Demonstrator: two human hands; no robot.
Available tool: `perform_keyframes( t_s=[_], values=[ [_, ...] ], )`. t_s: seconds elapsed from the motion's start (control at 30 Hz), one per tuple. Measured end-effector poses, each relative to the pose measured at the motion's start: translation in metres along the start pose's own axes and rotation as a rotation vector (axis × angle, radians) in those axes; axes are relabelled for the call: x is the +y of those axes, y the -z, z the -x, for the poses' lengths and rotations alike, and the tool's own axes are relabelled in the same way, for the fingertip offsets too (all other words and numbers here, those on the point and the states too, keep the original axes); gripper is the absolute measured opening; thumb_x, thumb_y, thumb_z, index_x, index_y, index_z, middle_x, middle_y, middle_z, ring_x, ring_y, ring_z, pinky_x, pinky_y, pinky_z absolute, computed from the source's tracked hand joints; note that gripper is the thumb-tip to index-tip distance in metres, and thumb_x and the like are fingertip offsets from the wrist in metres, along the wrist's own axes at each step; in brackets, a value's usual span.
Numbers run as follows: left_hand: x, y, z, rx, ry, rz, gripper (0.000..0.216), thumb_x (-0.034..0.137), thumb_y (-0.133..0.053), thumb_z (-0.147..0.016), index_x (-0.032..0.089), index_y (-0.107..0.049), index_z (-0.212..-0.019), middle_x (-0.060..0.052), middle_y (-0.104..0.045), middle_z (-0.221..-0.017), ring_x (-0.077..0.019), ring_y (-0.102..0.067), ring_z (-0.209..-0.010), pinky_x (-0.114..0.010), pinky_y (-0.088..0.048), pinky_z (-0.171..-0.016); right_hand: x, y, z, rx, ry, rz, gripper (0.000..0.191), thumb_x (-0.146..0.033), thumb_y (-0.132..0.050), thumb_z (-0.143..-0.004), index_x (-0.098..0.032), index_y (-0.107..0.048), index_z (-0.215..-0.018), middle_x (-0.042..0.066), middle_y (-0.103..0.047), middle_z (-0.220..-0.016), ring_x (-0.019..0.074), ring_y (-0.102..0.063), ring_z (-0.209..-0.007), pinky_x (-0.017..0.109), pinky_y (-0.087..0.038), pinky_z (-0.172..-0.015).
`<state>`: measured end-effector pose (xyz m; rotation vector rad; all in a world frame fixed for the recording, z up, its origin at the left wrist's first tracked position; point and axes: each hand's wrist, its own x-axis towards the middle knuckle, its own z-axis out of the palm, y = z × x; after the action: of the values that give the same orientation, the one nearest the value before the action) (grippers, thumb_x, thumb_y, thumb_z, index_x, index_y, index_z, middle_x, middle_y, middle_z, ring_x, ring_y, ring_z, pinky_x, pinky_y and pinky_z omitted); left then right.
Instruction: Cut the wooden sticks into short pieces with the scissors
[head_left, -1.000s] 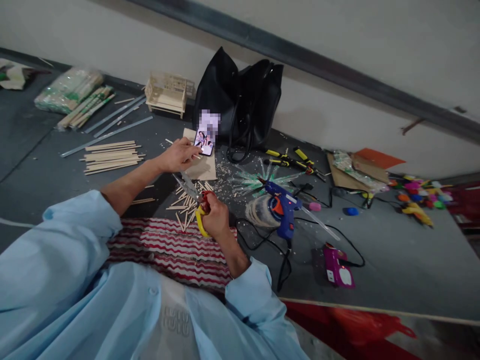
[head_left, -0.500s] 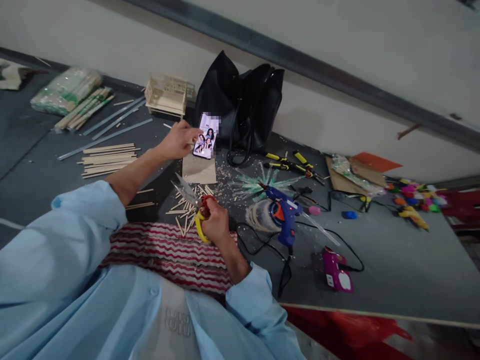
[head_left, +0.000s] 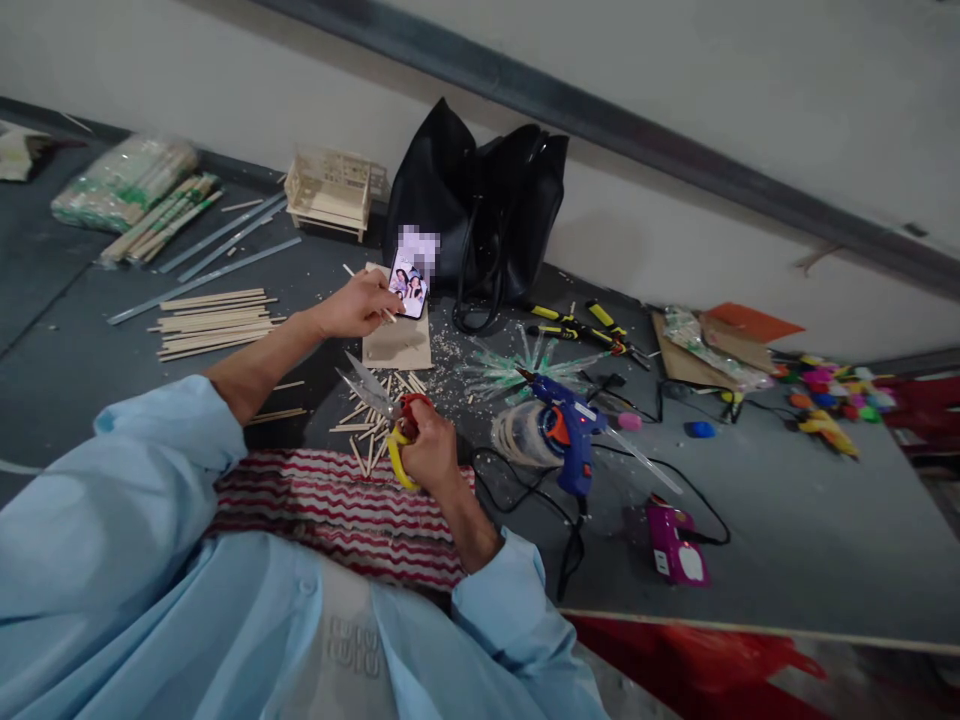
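Note:
My left hand (head_left: 358, 304) is closed around a thin wooden stick (head_left: 348, 270), whose ends show on either side of the fingers. Its fingertips are at the lower left edge of a lit phone (head_left: 409, 290), which leans against a black bag (head_left: 480, 200); whether they touch it I cannot tell. My right hand (head_left: 430, 445) grips scissors (head_left: 369, 386) with red and yellow handles, blades apart and pointing up-left. Short cut sticks (head_left: 366, 425) lie scattered beneath the blades. Under the phone is a flat tan board (head_left: 396, 345).
Longer sticks (head_left: 214, 322) lie at left, near clear strips (head_left: 214, 278) and a packet (head_left: 127, 180). A miniature wooden bench (head_left: 328, 200) stands behind. To the right are a blue glue gun (head_left: 571, 425) on a jar (head_left: 517, 433), its cord, pliers (head_left: 566, 325) and a purple box (head_left: 677, 543).
My left hand has moved slightly down from the middle of the phone's left edge to its lower corner. The picture on the phone's screen has shifted. My right hand with the scissors is nearly still.

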<state>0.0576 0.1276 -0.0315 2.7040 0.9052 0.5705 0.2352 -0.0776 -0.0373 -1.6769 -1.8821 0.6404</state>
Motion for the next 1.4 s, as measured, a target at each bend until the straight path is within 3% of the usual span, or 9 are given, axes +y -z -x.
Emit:
perform_keyframes(
  t_s=[0.13,0.5,0.73,0.83,1.1,1.4],
  values=[
    [-0.001,-0.005,0.001,-0.056,-0.069,-0.048,0.034,0.019,-0.048,-0.078,0.022,-0.072,-0.101,-0.008,-0.068,-0.087,-0.0272,-0.055,-0.101,-0.044,-0.039,-0.089,0.000,0.000,0.000,-0.012,-0.005,-0.028,0.012,-0.015,-0.053,-0.067,-0.024,-0.048,-0.073,-0.002,-0.063,-0.072,0.0119,-0.055,-0.060,0.021,-0.039,-0.057],
    [-0.007,-0.013,0.001,-0.008,-0.079,-0.067,0.027,0.019,-0.049,-0.080,0.022,-0.069,-0.098,-0.006,-0.069,-0.088,-0.0275,-0.054,-0.104,-0.044,-0.037,-0.090,-0.002,0.002,0.000,-0.012,-0.010,0.013,0.009,-0.017,-0.053,-0.069,-0.023,-0.047,-0.072,-0.002,-0.061,-0.069,0.0120,-0.053,-0.059,0.022,-0.038,-0.057],
    [-0.021,0.002,-0.021,0.290,0.051,-0.135,0.020,0.012,-0.049,-0.077,0.018,-0.058,-0.093,-0.004,-0.070,-0.106,-0.0217,-0.049,-0.101,-0.043,-0.036,-0.090,-0.003,0.004,0.001,-0.016,-0.040,0.002,0.007,-0.018,-0.054,-0.070,-0.023,-0.049,-0.071,-0.002,-0.061,-0.068,0.0112,-0.053,-0.057,0.021,-0.038,-0.056],
    [-0.023,0.009,-0.022,0.359,0.050,-0.129,0.021,0.008,-0.049,-0.073,0.019,-0.057,-0.089,-0.003,-0.070,-0.109,-0.0202,-0.048,-0.099,-0.042,-0.037,-0.089,-0.003,0.004,0.001,-0.022,-0.044,-0.013,0.007,-0.018,-0.054,-0.070,-0.023,-0.050,-0.073,-0.003,-0.062,-0.068,0.0112,-0.053,-0.057,0.020,-0.039,-0.056],
    [-0.015,-0.008,-0.003,0.292,0.038,-0.111,0.028,0.007,-0.050,-0.068,0.021,-0.061,-0.090,-0.004,-0.071,-0.106,-0.0245,-0.051,-0.099,-0.042,-0.038,-0.085,-0.003,0.004,0.002,0.004,-0.002,0.009,0.005,-0.018,-0.052,-0.070,-0.023,-0.049,-0.071,-0.002,-0.061,-0.067,0.0110,-0.052,-0.057,0.021,-0.038,-0.056],
    [-0.006,-0.017,-0.011,0.252,0.072,-0.141,0.029,0.005,-0.050,-0.070,0.018,-0.062,-0.092,-0.005,-0.071,-0.107,-0.0253,-0.050,-0.099,-0.042,-0.036,-0.081,-0.003,0.004,0.001,0.010,0.008,0.034,0.003,-0.023,-0.052,-0.074,-0.023,-0.052,-0.072,-0.002,-0.059,-0.065,0.0111,-0.050,-0.055,0.021,-0.037,-0.055]
  ],
)
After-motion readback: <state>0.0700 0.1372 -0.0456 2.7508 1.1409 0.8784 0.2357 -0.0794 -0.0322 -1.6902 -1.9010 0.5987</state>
